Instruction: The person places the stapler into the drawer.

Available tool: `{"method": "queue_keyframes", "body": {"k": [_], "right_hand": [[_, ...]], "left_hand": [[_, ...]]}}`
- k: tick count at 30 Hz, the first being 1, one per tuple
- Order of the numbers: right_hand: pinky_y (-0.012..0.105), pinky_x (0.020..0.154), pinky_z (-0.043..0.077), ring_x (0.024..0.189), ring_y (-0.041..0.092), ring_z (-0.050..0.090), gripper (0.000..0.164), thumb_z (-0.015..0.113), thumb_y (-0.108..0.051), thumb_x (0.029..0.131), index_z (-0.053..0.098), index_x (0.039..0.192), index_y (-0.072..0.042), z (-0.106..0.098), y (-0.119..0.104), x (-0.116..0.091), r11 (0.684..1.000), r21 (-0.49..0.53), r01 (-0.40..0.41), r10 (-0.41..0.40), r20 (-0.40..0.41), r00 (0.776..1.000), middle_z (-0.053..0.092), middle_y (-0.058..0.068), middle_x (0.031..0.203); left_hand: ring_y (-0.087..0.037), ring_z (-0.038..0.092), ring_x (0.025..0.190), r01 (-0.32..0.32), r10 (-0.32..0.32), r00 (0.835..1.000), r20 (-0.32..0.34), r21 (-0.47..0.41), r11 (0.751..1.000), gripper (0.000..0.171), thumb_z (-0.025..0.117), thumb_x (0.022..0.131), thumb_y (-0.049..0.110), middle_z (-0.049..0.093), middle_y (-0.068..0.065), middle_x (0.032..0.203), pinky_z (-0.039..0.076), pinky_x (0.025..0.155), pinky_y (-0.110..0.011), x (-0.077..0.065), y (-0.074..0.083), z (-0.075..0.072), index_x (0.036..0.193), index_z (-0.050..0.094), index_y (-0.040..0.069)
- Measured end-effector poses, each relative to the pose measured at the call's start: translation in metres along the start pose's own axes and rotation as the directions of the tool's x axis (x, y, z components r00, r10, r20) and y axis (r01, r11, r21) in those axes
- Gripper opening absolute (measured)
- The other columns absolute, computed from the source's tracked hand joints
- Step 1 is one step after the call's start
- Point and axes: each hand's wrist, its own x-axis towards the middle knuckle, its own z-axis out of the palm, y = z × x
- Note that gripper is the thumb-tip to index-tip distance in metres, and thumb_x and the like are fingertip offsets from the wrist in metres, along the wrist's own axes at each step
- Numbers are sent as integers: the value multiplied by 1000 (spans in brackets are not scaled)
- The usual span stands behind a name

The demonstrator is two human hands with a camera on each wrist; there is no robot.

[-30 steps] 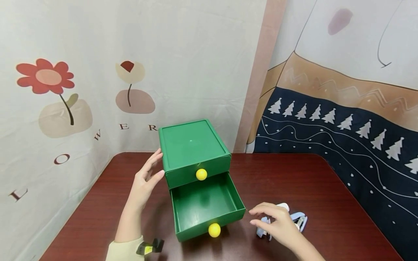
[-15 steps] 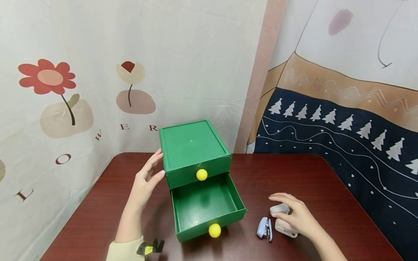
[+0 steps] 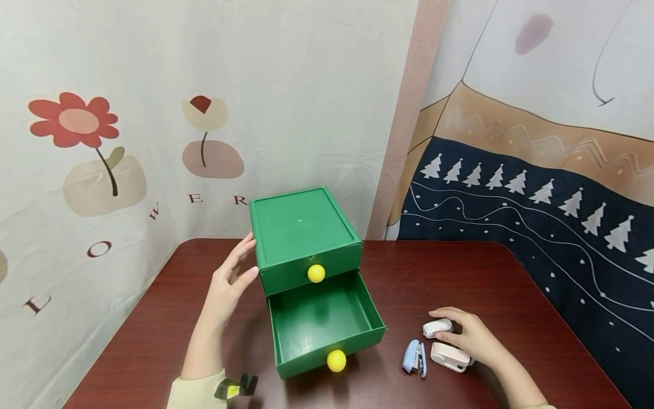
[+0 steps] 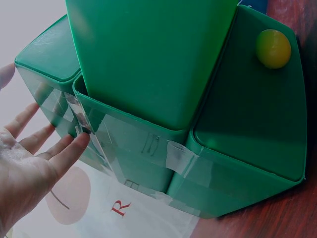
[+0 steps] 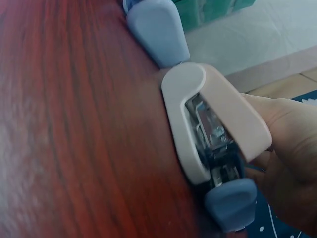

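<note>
On the reddish table point(image 3: 434, 275), your left hand point(image 3: 229, 284), fingers apart, touches the green drawer cabinet point(image 3: 304, 227); your right hand point(image 3: 472, 336) brackets the white stapler point(image 3: 436, 328), grip impossible to tell, near the cream stapler point(image 3: 449, 357) and blue stapler point(image 3: 410, 357).

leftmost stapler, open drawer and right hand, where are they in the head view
Leftmost stapler point(image 3: 410, 356): head view, blue cover
Open drawer point(image 3: 319, 324): head view, inside floor
Right hand point(image 3: 473, 337): head view, back

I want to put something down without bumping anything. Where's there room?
The table is bare beyond the right hand, right of the green cabinet. The open lower drawer looks bare too. It's crowded by that hand: the blue stapler and pale stapler sit close together.
</note>
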Motion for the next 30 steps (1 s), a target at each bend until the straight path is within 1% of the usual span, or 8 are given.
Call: {"method": "queue_keyframes", "body": {"k": [5,7,10,14,19,26,28,30], "right_hand": [[21,77,47,94,4,59,31,79,-7,77,71,106,-8,2,6,-2,1000,-9,9,-9,-15,1000,68,-2,102],[23,76,48,93,4,59,30,78,-6,76,72,105,-7,2,8,-3,1000,-18,9,-10,-17,1000,69,-2,100],[26,76,49,93,4,59,29,79,-8,76,72,104,-10,3,9,-3,999,-28,-20,19,-19,1000,69,-5,99],[28,76,49,92,4,60,28,80,-9,76,73,103,-12,3,7,-4,998,-39,-52,51,-21,998,69,-8,98],[28,74,49,91,6,60,28,80,-8,75,73,102,-12,1,1,-3,999,-19,-47,46,-61,997,68,-8,98],[25,69,52,87,6,60,30,80,-8,77,72,105,-12,-4,-18,7,995,81,-53,61,-109,992,68,-4,100],[25,68,53,85,8,61,30,80,-5,76,72,105,-9,-7,-31,10,995,96,-40,52,-131,990,68,0,100],[22,68,52,83,10,61,31,80,-1,74,72,103,-6,-12,-51,15,995,98,-7,23,-168,985,68,3,98]], "left_hand": [[-17,34,133,0,0,1000,-1,6,1000,47,54,95,-1,33,-4,152,28,103,-19,1,0,0,142,45,4],[-17,34,133,0,0,1000,0,6,1000,47,54,95,0,33,-4,152,28,103,-19,1,0,0,142,45,4],[-17,34,133,0,0,1000,0,3,1000,47,54,95,-1,33,-4,152,28,103,-19,1,0,0,142,45,3],[-17,34,133,2,-2,1000,2,1,1000,47,54,95,-1,33,-4,152,28,103,-19,1,0,0,142,45,3],[-17,34,133,3,-3,1000,3,-3,1000,47,54,96,-1,33,-3,152,28,103,-19,0,0,0,142,45,4],[-18,33,133,3,-3,1000,2,-7,1000,47,53,96,-1,33,-4,152,28,104,-20,0,-1,0,142,45,3],[-18,33,133,2,-2,1000,1,-8,1000,47,53,96,-1,33,-4,152,27,104,-20,0,-1,0,142,45,3],[-18,33,133,2,-2,1000,1,-5,1000,47,53,96,-1,33,-3,152,27,104,-21,0,-1,0,142,45,3]]}}
